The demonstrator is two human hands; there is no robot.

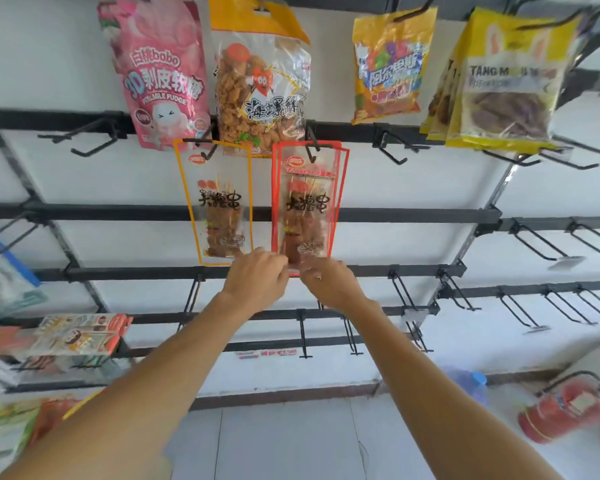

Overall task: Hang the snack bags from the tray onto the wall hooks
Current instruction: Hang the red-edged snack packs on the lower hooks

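Several red-edged clear snack bags (307, 202) hang in a stack from a black wall hook (313, 147) at the middle of the rack. My left hand (257, 282) and my right hand (329, 282) both pinch the bottom edge of that red stack. Just left of it, an orange-edged clear snack bag (217, 202) hangs from its own hook (205, 147). The tray is out of view.
Above hang a pink candy bag (160, 71), a fried-snack bag (260, 84), a yellow candy bag (390, 64) and yellow bags (503, 84). Bare hooks (84, 140) stick out left and right (541, 247). More packets (80, 334) lie lower left. A red fire extinguisher (565, 410) lies lower right.
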